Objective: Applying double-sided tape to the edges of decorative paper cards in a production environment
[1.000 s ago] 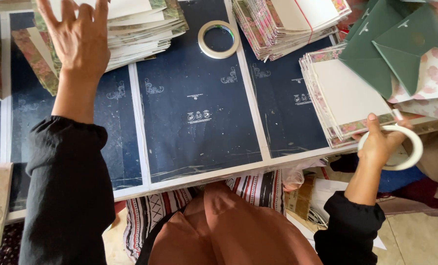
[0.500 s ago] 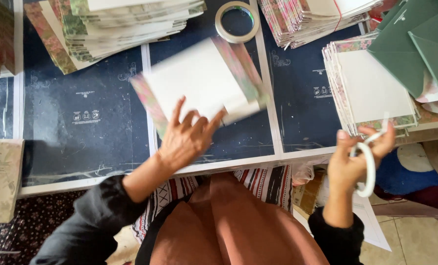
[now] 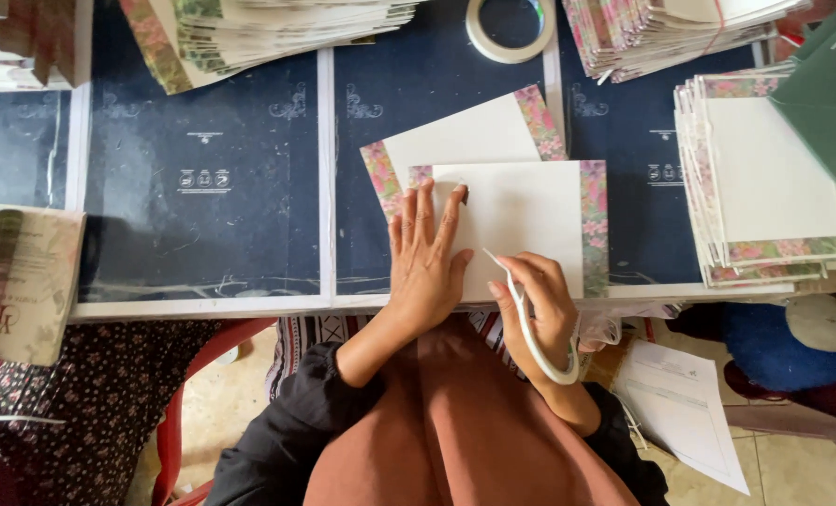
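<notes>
Fingers of our left hand [image 3: 425, 258] lie spread flat on the white rectangular card with floral-patterned edges [image 3: 521, 225], pinning it near the dark blue table's [image 3: 212, 225] front edge. Just right, our right hand [image 3: 535, 300] grips a white tape ring [image 3: 541, 339], touching the card.

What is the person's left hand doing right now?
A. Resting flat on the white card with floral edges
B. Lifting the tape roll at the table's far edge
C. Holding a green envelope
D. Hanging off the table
A: the left hand lies palm down, fingers spread, on the white card.
</notes>
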